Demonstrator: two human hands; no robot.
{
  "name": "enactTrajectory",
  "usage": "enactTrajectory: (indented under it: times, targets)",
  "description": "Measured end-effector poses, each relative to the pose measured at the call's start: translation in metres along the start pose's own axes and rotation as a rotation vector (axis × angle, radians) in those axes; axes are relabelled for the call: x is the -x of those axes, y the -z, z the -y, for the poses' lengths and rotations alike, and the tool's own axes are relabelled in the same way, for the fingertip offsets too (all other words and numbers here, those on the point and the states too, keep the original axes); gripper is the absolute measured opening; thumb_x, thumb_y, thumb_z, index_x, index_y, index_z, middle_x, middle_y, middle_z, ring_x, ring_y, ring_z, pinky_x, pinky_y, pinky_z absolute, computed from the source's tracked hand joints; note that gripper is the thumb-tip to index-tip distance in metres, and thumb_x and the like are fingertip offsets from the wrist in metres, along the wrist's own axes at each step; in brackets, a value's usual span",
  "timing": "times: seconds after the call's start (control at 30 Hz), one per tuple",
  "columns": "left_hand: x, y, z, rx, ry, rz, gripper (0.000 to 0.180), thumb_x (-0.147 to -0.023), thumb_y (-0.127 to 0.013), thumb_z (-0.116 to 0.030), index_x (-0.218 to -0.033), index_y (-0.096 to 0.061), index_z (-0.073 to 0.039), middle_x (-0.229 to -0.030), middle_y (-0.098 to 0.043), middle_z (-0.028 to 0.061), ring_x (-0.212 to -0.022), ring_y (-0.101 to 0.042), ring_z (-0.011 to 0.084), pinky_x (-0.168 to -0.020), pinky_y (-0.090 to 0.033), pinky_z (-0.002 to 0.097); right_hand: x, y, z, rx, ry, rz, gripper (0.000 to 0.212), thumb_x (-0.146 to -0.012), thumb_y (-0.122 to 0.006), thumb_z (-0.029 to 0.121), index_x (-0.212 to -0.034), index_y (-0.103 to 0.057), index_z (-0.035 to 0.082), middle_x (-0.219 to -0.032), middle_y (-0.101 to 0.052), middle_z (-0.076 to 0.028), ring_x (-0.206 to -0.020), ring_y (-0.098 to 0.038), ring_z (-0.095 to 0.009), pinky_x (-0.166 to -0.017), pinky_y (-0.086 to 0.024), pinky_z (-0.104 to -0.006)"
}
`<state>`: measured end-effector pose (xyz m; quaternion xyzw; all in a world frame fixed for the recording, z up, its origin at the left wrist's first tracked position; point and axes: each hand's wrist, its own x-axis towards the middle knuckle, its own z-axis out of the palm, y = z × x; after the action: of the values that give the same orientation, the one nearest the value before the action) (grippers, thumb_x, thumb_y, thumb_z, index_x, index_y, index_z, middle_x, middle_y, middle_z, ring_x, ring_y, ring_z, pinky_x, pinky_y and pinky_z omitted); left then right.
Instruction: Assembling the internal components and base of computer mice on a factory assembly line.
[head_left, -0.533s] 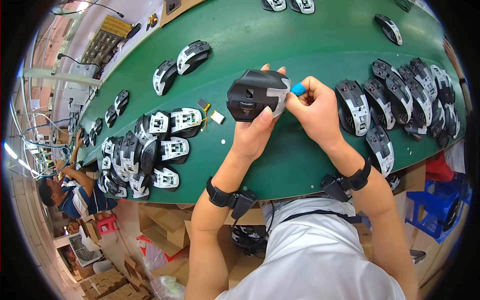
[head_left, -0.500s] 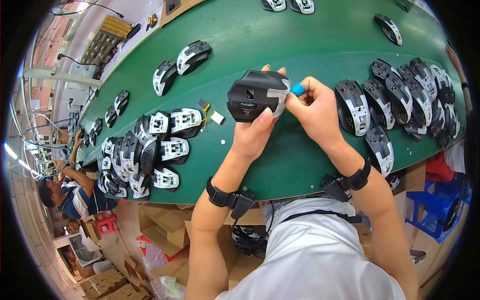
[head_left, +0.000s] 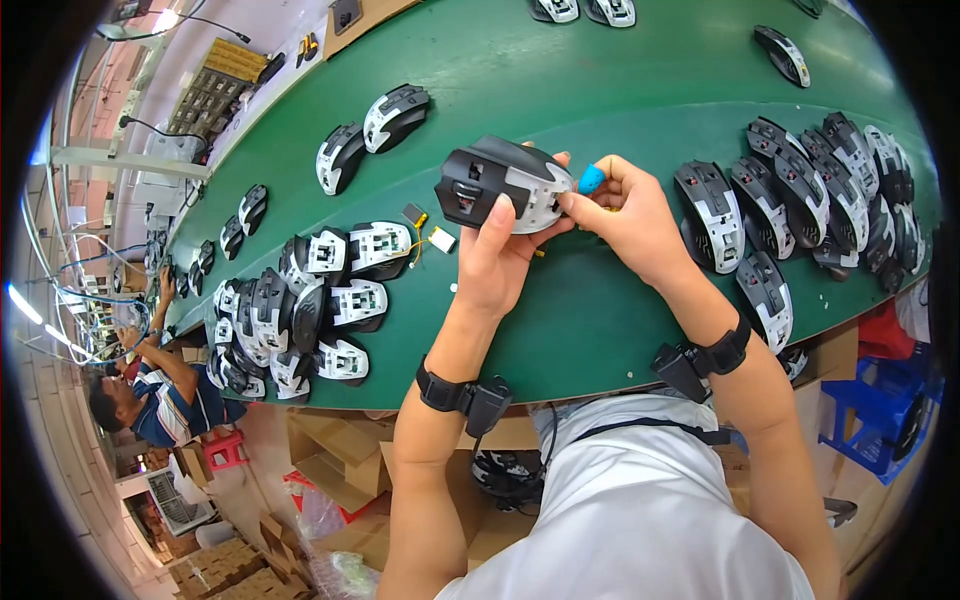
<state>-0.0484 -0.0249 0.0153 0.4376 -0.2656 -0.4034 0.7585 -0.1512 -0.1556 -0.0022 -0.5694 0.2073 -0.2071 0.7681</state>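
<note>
A black and white computer mouse, its inner parts partly bare, is gripped in my left hand above the green table. The left thumb presses on its side and the other fingers wrap beneath. My right hand has its thumb and fingertips closed at the white right end of the mouse. One of its fingers wears a blue finger cot. Small yellow bits show under the right fingers, but what they pinch is hidden. Left of the mouse lies a small battery with thin wires on the table.
A pile of mice stands at the left and another group at the right. Two more mice lie at the upper left of the green table. Open cardboard boxes stand below its edge. A co-worker sits far left.
The mouse has shifted slightly left and turned, with more of its white end showing. My right thumb now reaches onto that end, and yellow bits show near the fingers.
</note>
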Motion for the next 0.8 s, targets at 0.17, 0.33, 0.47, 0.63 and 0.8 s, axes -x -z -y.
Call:
enactTrajectory:
  times: [0.17,0.33,0.47,0.63,0.8]
  targets:
    - [-0.003,0.015,-0.006,0.017,0.033,-0.139,0.047,-0.096,-0.045,-0.039,-0.125,-0.049,-0.001,-0.118,-0.06,0.021,-0.101,-0.064,0.0257,-0.068,-0.057,0.0305,0.007,-0.009,0.003,0.377,0.252,-0.025,0.031,-0.081,-0.073,0.02,-0.097,-0.054,0.001,-0.091,-0.065,-0.009,-0.085,-0.063,-0.015,-0.075,-0.05,-0.0304]
    - [0.003,0.019,-0.018,-0.056,0.332,0.08,0.044,-0.083,-0.066,-0.025,-0.116,-0.052,0.001,-0.098,-0.065,0.012,-0.078,-0.067,0.021,-0.049,-0.053,0.0266,0.007,-0.007,0.01,-0.075,0.003,0.017,0.042,-0.085,-0.069,0.023,-0.116,-0.054,0.0,-0.102,-0.064,-0.011,-0.092,-0.061,-0.014,-0.08,-0.049,-0.0294]
    - [0.004,0.008,-0.013,-0.113,0.479,-0.046,0.054,-0.078,-0.073,-0.023,-0.121,-0.049,0.001,-0.097,-0.063,0.0099,-0.079,-0.064,0.0168,-0.051,-0.052,0.0261,0.004,-0.004,0.013,-0.063,-0.096,0.252,0.041,-0.09,-0.065,0.027,-0.117,-0.055,-0.002,-0.099,-0.064,-0.008,-0.09,-0.06,-0.012,-0.078,-0.05,-0.0281]
    - [0.001,0.002,0.003,-0.059,0.269,0.033,0.056,-0.08,-0.069,-0.014,-0.127,-0.043,0.001,-0.102,-0.062,0.0111,-0.09,-0.062,0.0181,-0.072,-0.051,0.0282,0.006,-0.007,0.023,-0.177,0.038,0.038,0.033,-0.088,-0.067,0.019,-0.113,-0.057,-0.001,-0.101,-0.064,-0.008,-0.091,-0.06,-0.012,-0.081,-0.05,-0.0279]
    - [0.0,-0.004,0.016,0.066,0.161,-0.037,0.054,-0.085,-0.061,-0.003,-0.134,-0.036,0.0,-0.114,-0.057,0.0128,-0.104,-0.058,0.0204,-0.088,-0.049,0.0347,0.005,-0.006,0.018,-0.124,0.137,-0.021,0.038,-0.086,-0.07,0.018,-0.115,-0.056,-0.001,-0.108,-0.064,-0.009,-0.099,-0.061,-0.015,-0.088,-0.048,-0.0292]
